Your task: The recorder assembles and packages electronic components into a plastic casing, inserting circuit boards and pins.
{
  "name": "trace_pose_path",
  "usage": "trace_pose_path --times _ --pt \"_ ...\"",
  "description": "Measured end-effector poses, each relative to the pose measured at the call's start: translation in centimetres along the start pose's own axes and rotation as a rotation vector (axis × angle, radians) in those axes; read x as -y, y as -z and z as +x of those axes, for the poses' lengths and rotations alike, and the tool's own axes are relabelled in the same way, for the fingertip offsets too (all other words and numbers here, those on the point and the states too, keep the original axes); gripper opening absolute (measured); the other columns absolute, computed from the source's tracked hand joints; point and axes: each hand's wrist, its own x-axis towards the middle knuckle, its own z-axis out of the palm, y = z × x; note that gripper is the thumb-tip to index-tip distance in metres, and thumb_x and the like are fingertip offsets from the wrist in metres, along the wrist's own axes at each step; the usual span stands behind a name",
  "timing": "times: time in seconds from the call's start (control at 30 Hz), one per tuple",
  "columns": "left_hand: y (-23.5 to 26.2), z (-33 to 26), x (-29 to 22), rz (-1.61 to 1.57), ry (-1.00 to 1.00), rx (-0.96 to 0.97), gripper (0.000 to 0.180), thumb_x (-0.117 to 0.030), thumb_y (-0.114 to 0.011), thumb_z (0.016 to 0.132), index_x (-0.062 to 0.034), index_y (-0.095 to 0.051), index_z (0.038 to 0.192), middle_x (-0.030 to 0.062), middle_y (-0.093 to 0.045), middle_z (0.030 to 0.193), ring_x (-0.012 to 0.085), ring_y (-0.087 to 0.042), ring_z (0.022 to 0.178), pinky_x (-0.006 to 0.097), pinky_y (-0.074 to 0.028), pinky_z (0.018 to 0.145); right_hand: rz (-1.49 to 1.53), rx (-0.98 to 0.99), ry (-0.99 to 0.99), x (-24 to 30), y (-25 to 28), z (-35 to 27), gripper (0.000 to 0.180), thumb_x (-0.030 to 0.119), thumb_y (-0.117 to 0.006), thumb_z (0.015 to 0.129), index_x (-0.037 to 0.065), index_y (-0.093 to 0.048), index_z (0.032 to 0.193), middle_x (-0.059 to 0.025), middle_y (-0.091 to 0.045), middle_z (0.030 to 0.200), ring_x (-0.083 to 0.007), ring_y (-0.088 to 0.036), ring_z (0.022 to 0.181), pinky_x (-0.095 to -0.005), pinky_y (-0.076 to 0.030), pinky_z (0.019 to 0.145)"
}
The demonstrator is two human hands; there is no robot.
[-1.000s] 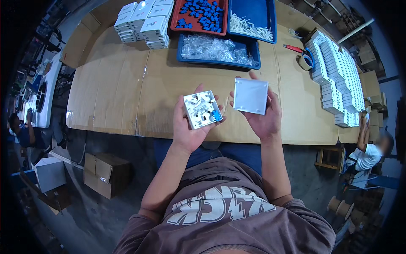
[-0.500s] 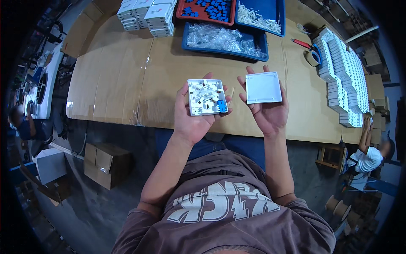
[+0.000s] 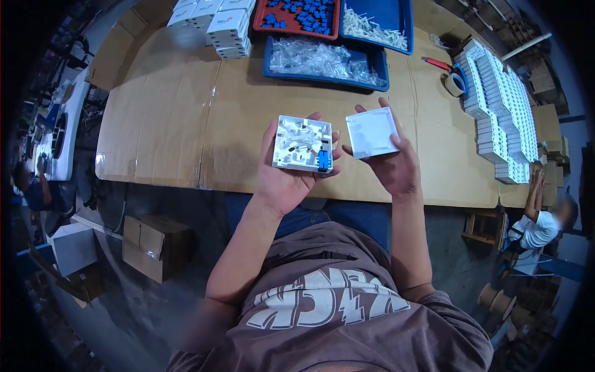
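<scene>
My left hand (image 3: 282,189) holds a square white plastic box base (image 3: 285,162), its inside facing up. Clear parts lie within it, and a blue connector (image 3: 323,160) sits at its lower right corner. Beside it on the right, my right hand (image 3: 400,170) grips a square white lid (image 3: 370,133), tilted, with its hollow inner side up and the thumb over its right edge. The base and the lid are apart, both held above the near part of the cardboard-covered table (image 3: 155,136).
Ahead stand a blue tray of clear bags (image 3: 319,77), a red tray of blue connectors (image 3: 266,28) and a blue tray of white sticks (image 3: 406,48). White boxes (image 3: 229,25) are stacked far left, more boxes (image 3: 496,105) at right, by tape (image 3: 455,85) and a red-handled cutter (image 3: 437,63).
My right hand has tilted the lid and brought it left, nearer to the base; its thumb now lies over the lid's edge. The left hand keeps holding the base, slightly turned.
</scene>
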Motion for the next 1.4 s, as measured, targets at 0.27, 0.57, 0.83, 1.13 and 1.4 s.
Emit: trace_pose_path --times 0.27,0.57,0.83,1.13,1.4 --pt "0.1 -0.1 -0.2 -0.016 0.031 -0.001 0.070 -0.058 -0.041 0.106 -0.0054 -0.046 0.153 0.0263 -0.062 0.134 0.0419 -0.069 0.110 0.054 -0.057 0.096 -0.063 0.091 0.089 1.4 -0.8 -0.9 0.111 0.002 -0.076 0.076 0.021 -0.016 0.167 -0.0227 -0.027 0.167 -0.0406 -0.042 0.147 -0.0692 -0.046 0.109" --pt "-0.3 -0.3 0.9 -0.055 0.076 -0.033 0.069 -0.056 -0.040 0.107 -0.0036 -0.044 0.153 0.0250 -0.063 0.130 0.0383 -0.068 0.110 0.050 -0.058 0.092 -0.074 0.119 0.050 2.7 -1.0 -0.4 0.087 0.016 -0.071 0.094 0.018 -0.021 0.166 -0.0286 -0.039 0.157 -0.0428 -0.052 0.139 -0.0588 -0.059 0.097" --pt "-0.5 -0.9 1.7 -0.060 0.060 -0.153 0.067 -0.053 -0.043 0.108 -0.0012 -0.046 0.150 0.0259 -0.063 0.131 0.0400 -0.064 0.119 0.048 -0.056 0.096 -0.127 0.160 -0.087 3.3 -0.4 2.1 0.079 0.027 -0.062 0.095 0.004 -0.027 0.162 -0.0295 -0.047 0.152 -0.0425 -0.055 0.136 -0.0508 -0.055 0.106" --pt "0.4 -0.9 1.8 -0.125 0.071 -0.144 0.063 -0.055 -0.045 0.107 -0.0025 -0.053 0.141 0.0270 -0.064 0.128 0.0403 -0.065 0.115 0.049 -0.055 0.099 -0.279 0.382 -0.112 4.0 -1.1 3.5 0.078 0.034 -0.065 0.099 0.008 -0.029 0.163 -0.0235 -0.049 0.153 -0.0392 -0.053 0.139 -0.0502 -0.046 0.113" --pt "0.9 -1.0 2.2 -0.173 0.044 -0.141 0.066 -0.056 -0.044 0.107 -0.0007 -0.052 0.141 0.0273 -0.061 0.133 0.0406 -0.062 0.120 0.052 -0.053 0.103 -1.025 0.397 -0.091 2.6 -3.8 5.5 0.057 0.036 -0.060 0.105 0.007 -0.051 0.154 -0.0137 -0.064 0.140 -0.0195 -0.062 0.123 -0.0368 -0.047 0.107"
